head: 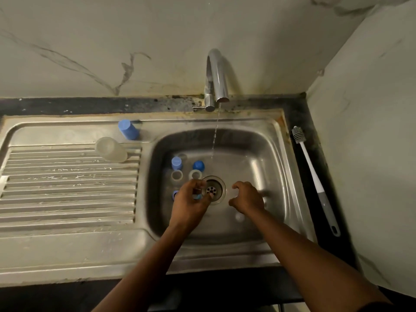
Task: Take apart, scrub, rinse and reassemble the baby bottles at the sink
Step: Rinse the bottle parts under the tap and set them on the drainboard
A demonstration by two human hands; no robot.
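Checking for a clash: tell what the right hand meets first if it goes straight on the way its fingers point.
Probably the drain, just left of the right hand; the left hand, gripping a blue part, reaches over its far edge. Height above the sink floor is unclear.

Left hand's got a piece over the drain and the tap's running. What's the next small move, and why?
Probably move the left hand back to carry its small part into the water stream. It pinches the part over the drain, while the thin stream lands further back in the basin, so nothing is rinsing it now.
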